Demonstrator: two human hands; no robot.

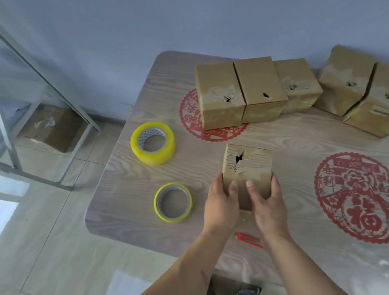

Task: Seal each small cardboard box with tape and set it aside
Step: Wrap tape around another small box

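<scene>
Your left hand [220,203] and right hand [266,199] both grip the small cardboard box [246,172], one on each flank, thumbs laid across its near top face, fingers wrapped round the sides. Neither hand is spread; both curl onto the carton.

Box sits between your hands, near the tabletop's [285,141] front edge, toward its left half. Long axis runs away from you, tipped slightly leftward. The far end of the top shows a torn hole and rough, scuffed paper. Whether fresh tape is on it: cannot tell.

Relation that matters: both tape rolls lie to the left of the box, so your left hand is the nearer one. The thinner tape roll [173,202] is just beside that hand; the fuller tape roll [153,142] lies farther back, toward the left edge. Judgement: free the left, steady with the right.

A red cutter [248,238] lies at the front edge, between your wrists, partly hidden.

Five more boxes [260,90] are ranged along the back edge, well apart from your hands. Red paper-cut decals [363,197] mark the tabletop.
</scene>
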